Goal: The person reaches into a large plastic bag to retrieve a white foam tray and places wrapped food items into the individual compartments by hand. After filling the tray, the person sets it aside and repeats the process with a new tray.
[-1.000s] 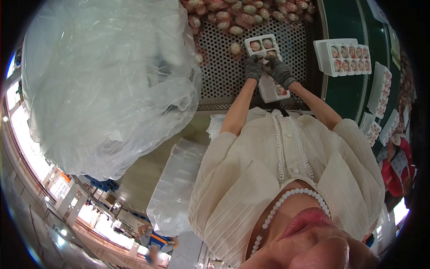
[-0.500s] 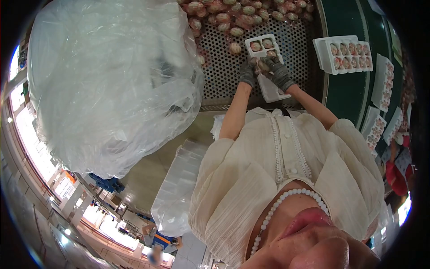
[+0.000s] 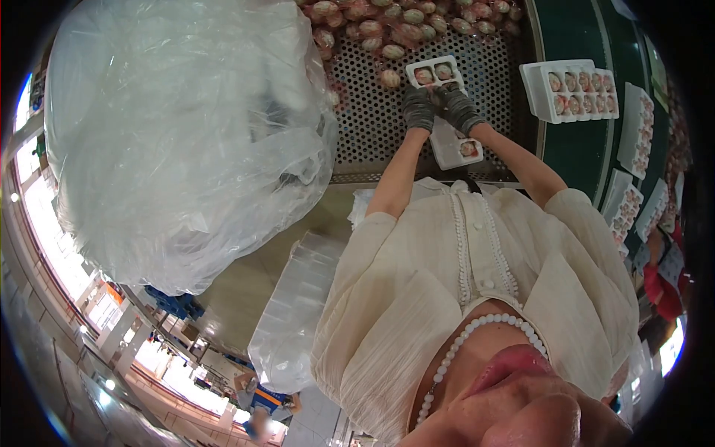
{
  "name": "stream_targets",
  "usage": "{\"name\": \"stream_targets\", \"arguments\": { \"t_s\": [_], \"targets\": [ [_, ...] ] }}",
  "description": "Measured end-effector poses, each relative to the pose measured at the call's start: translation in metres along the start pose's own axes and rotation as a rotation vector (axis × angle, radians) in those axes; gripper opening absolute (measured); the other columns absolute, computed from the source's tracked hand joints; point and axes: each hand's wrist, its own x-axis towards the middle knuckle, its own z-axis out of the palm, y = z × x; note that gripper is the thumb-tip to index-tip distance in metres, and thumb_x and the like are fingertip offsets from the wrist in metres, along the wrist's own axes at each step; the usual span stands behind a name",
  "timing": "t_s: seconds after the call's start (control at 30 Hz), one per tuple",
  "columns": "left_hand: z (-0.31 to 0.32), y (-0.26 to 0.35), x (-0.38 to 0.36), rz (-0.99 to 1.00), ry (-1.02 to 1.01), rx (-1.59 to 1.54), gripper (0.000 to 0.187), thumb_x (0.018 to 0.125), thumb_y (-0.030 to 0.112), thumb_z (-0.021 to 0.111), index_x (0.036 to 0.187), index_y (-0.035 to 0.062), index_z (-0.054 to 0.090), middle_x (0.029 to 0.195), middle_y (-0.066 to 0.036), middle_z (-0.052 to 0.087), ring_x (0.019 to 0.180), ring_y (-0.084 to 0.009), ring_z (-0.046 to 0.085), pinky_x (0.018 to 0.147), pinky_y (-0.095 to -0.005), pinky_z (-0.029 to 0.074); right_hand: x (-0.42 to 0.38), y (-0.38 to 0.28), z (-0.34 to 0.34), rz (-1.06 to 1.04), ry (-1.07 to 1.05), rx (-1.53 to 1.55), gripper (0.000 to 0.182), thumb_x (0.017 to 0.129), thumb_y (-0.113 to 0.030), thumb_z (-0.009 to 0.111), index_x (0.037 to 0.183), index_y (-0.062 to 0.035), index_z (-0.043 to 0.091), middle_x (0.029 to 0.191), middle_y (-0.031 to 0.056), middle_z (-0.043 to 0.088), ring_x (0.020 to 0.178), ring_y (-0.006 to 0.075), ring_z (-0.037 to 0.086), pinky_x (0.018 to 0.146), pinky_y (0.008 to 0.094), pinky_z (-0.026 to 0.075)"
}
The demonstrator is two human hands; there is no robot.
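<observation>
A long white foam tray (image 3: 449,153) with compartments lies on a perforated metal table (image 3: 365,127). Two round pink-and-pale pieces (image 3: 434,74) fill its far end, and another piece (image 3: 469,148) sits at its near end. Both my hands wear grey gloves and rest side by side on the tray's middle. My left hand (image 3: 418,109) has its fingers curled down onto the compartments. My right hand (image 3: 456,106) touches the tray just to its right. Whether either hand holds a piece is hidden under the fingers.
A heap of the same round pieces (image 3: 387,26) covers the table's far side. Filled white trays (image 3: 570,89) ride a green belt (image 3: 573,149) on the right. A big clear plastic bag (image 3: 179,134) bulges at left, with a wrapped stack (image 3: 294,313) below. A person in red (image 3: 659,279) stands far right.
Both hands have slid toward the tray's far end, uncovering the piece at its near end. The loose pieces seen between the hands half a second ago are out of sight.
</observation>
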Motion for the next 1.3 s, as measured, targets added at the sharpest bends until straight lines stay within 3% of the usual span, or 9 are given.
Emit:
{"name": "stream_targets", "arguments": {
  "t_s": [0.17, 0.23, 0.33, 0.53, 0.87, 0.93, 1.03, 1.2, 1.3],
  "targets": [
    [0.011, -0.016, 0.001, -0.146, -0.213, -0.116, 0.022, 0.072, 0.009, 0.047, 0.092, 0.0033, 0.054, 0.077, -0.014, 0.052, 0.064, -0.0276, 0.049, 0.058, -0.0344, 0.041, 0.006, 0.009, 0.007, -0.058, 0.159, -0.016, 0.043, 0.065, -0.025, 0.06, 0.101, -0.0057, 0.046, 0.093, 0.0187, 0.048, 0.079, 0.0324, 0.05, 0.068, 0.0401, 0.041],
    [0.076, -0.056, -0.006, -0.092, 0.199, -0.463, 0.026, 0.07, 0.008, 0.047, 0.095, 0.0028, 0.052, 0.078, -0.016, 0.049, 0.068, -0.0282, 0.048, 0.06, -0.0357, 0.041, 0.016, 0.0, 0.007, -0.03, 0.079, -0.014, 0.042, 0.066, -0.026, 0.06, 0.1, -0.0058, 0.047, 0.091, 0.0197, 0.049, 0.077, 0.0324, 0.051, 0.065, 0.04, 0.042],
    [0.02, -0.012, -0.03, 0.072, 0.262, -0.108, 0.026, 0.068, 0.007, 0.047, 0.093, 0.0022, 0.054, 0.08, -0.019, 0.048, 0.073, -0.0293, 0.047, 0.064, -0.0374, 0.04, 0.038, 0.002, 0.022, 0.086, -0.125, -0.158, 0.036, 0.067, -0.027, 0.058, 0.096, -0.007, 0.049, 0.091, 0.0212, 0.048, 0.074, 0.033, 0.052, 0.061, 0.0402, 0.043],
    [-0.006, -0.002, -0.023, 0.07, 0.063, 0.013, 0.026, 0.067, 0.008, 0.047, 0.091, 0.0022, 0.054, 0.084, -0.018, 0.049, 0.078, -0.0324, 0.045, 0.07, -0.0384, 0.039, 0.023, 0.007, 0.024, -0.037, 0.293, -0.206, 0.017, 0.074, -0.018, 0.047, 0.086, -0.0091, 0.055, 0.077, 0.0172, 0.055, 0.071, 0.0281, 0.055, 0.059, 0.0388, 0.044],
    [-0.01, -0.035, 0.001, -0.006, -0.135, -0.19, 0.024, 0.07, 0.012, 0.048, 0.091, 0.0023, 0.054, 0.078, -0.015, 0.053, 0.075, -0.0263, 0.05, 0.07, -0.0341, 0.041, 0.047, 0.004, 0.032, -0.001, -0.074, -0.307, 0.021, 0.07, -0.021, 0.05, 0.084, -0.0075, 0.059, 0.082, 0.0157, 0.057, 0.075, 0.029, 0.055, 0.065, 0.0397, 0.044],
    [0.023, -0.083, 0.01, -0.138, 0.161, -0.286, 0.03, 0.073, 0.019, 0.05, 0.098, 0.002, 0.05, 0.087, -0.014, 0.053, 0.08, -0.0263, 0.051, 0.072, -0.0341, 0.041, 0.044, 0.004, 0.027, -0.011, -0.05, -0.287, 0.028, 0.068, -0.026, 0.052, 0.089, -0.0085, 0.057, 0.08, 0.0156, 0.057, 0.073, 0.0294, 0.056, 0.066, 0.0424, 0.043],
    [-0.048, -0.046, 0.02, -0.538, 0.083, -0.065, 0.043, 0.075, 0.028, 0.047, 0.111, 0.0047, 0.04, 0.114, -0.015, 0.04, 0.094, -0.0296, 0.046, 0.079, -0.0374, 0.038, 0.046, 0.012, 0.036, 0.045, -0.019, -0.141, 0.024, 0.065, -0.025, 0.057, 0.084, -0.0109, 0.057, 0.088, 0.0152, 0.054, 0.076, 0.0275, 0.053, 0.067, 0.0366, 0.042],
    [-0.01, -0.091, 0.069, -0.475, 0.178, 0.088, 0.037, 0.071, 0.025, 0.056, 0.099, 0.0024, 0.047, 0.095, -0.015, 0.05, 0.084, -0.0268, 0.05, 0.068, -0.0376, 0.043, 0.05, 0.019, 0.044, 0.077, -0.065, -0.245, 0.026, 0.065, -0.026, 0.057, 0.086, -0.01, 0.056, 0.091, 0.014, 0.053, 0.078, 0.0277, 0.053, 0.069, 0.0368, 0.041],
    [-0.014, -0.093, 0.08, -0.666, -0.125, -0.04, 0.029, 0.072, 0.019, 0.054, 0.095, 0.0024, 0.05, 0.092, -0.013, 0.051, 0.076, -0.0254, 0.052, 0.063, -0.0365, 0.044, 0.037, -0.014, 0.007, 0.003, -0.026, -0.267, 0.015, 0.066, -0.016, 0.052, 0.075, -0.0064, 0.059, 0.076, 0.0131, 0.058, 0.072, 0.0254, 0.057, 0.059, 0.0385, 0.045]
  ]
}}
